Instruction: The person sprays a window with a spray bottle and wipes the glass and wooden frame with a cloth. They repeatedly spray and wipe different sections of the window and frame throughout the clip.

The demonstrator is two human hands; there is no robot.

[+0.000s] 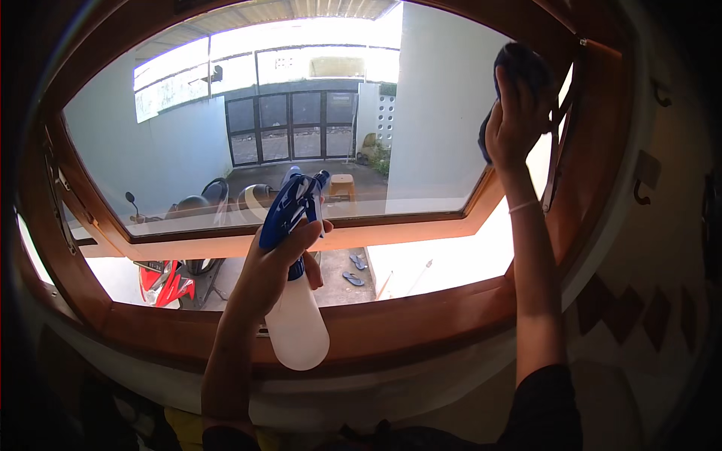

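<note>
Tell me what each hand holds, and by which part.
Left hand: white plastic spray bottle, by its blue trigger head and neck. Right hand: dark bunched cloth, around its middle.

Between the left hand and the right hand, the glass pane blocks forward travel; a sideways path runs along its near face. Below the pane, a gap opens outward between the bottom rail and the lower frame member. The left hand and its spray bottle obstruct this gap in part; a wide passage lies to their right. Far left of the left hand, the left frame upright limits travel. The dark cloth occupies space at the right hand. Right of that hand, the right frame upright is the limit; shadow makes clearance there difficult to judge.
</note>
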